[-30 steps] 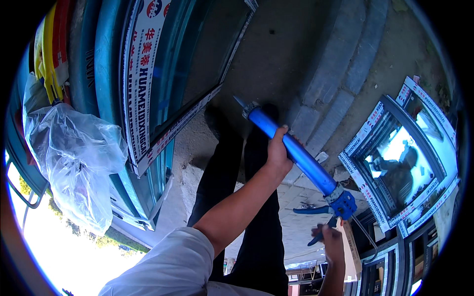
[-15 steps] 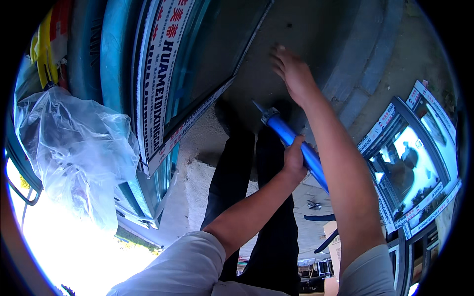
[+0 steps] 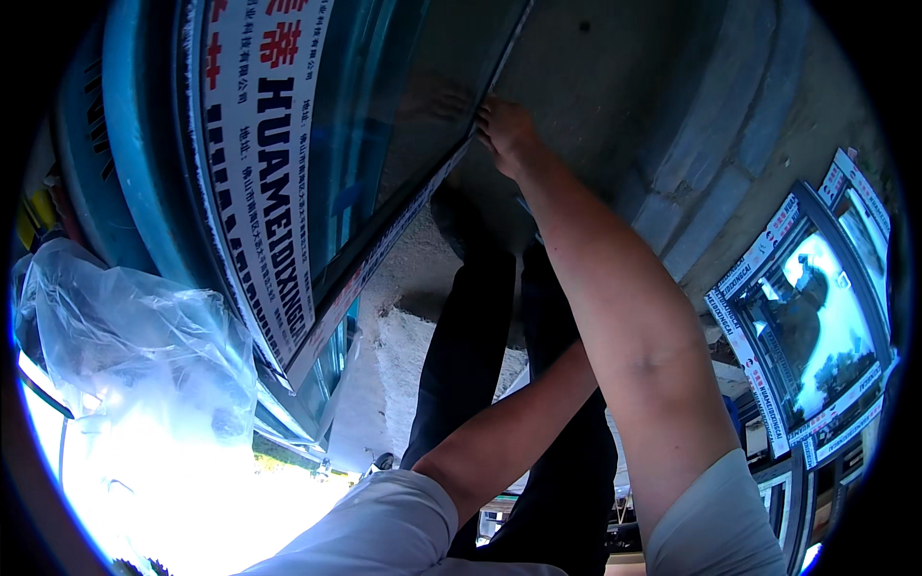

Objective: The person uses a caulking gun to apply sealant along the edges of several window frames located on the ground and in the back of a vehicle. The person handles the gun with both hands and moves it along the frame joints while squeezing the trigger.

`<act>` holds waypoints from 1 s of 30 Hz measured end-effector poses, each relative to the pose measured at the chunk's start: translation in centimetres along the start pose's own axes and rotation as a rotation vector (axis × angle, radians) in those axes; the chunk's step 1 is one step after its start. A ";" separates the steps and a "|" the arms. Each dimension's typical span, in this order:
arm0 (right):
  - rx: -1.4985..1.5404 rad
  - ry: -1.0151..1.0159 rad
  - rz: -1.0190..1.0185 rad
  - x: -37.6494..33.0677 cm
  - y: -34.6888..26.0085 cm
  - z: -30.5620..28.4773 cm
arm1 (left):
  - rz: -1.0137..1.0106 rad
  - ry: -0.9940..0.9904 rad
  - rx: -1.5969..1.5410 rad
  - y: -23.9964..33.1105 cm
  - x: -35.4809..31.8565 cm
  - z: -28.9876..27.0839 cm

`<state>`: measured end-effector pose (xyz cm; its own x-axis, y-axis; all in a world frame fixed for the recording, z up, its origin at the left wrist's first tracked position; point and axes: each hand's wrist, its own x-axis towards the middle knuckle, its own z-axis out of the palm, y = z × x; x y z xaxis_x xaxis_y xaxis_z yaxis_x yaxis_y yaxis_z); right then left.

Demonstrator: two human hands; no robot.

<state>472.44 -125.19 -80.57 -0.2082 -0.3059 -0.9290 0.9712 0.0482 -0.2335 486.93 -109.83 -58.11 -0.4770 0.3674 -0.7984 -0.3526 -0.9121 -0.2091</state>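
My right hand point(image 3: 506, 134) is at the far edge of a large dark glazed window frame point(image 3: 423, 195), its fingers curled onto the edge strip. A faint reflection of the hand shows in the glass. My left forearm point(image 3: 519, 413) passes under my right forearm, which hides my left hand and its fingers. Of the blue caulking gun, only the thin nozzle tip point(image 3: 523, 204) beside my right forearm and a sliver of blue barrel point(image 3: 734, 414) behind my right elbow show. The rest of it is covered by my arm.
More framed panes with printed tape point(image 3: 259, 192) stand stacked on the left, beside clear plastic sheeting point(image 3: 134, 336). Taped window frames point(image 3: 816, 307) lean at the right. Flat grey slabs point(image 3: 715, 125) lie on the floor at the far right. My legs point(image 3: 466, 346) stand between.
My right hand has moved left, from free air onto the frame's edge. My left hand, earlier wrapped round the blue caulking gun, is now hidden behind my right forearm. The view has shifted.
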 end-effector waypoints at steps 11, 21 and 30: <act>-0.311 0.082 -0.159 1.6 4.7 -0.7 | -0.088 -0.009 0.219 1.2 -0.9 0.2; -0.682 0.126 -0.349 0.3 4.2 -0.4 | -0.075 -0.044 0.294 2.7 -1.4 0.2; -0.767 0.104 -0.401 1.0 4.8 -1.1 | -0.140 0.082 0.399 4.1 -0.9 1.5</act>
<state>476.78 -124.27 -82.94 -0.5636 -0.3507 -0.7479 0.4839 0.5936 -0.6430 484.72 -113.59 -57.43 -0.3425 0.4528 -0.8232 -0.7008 -0.7067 -0.0971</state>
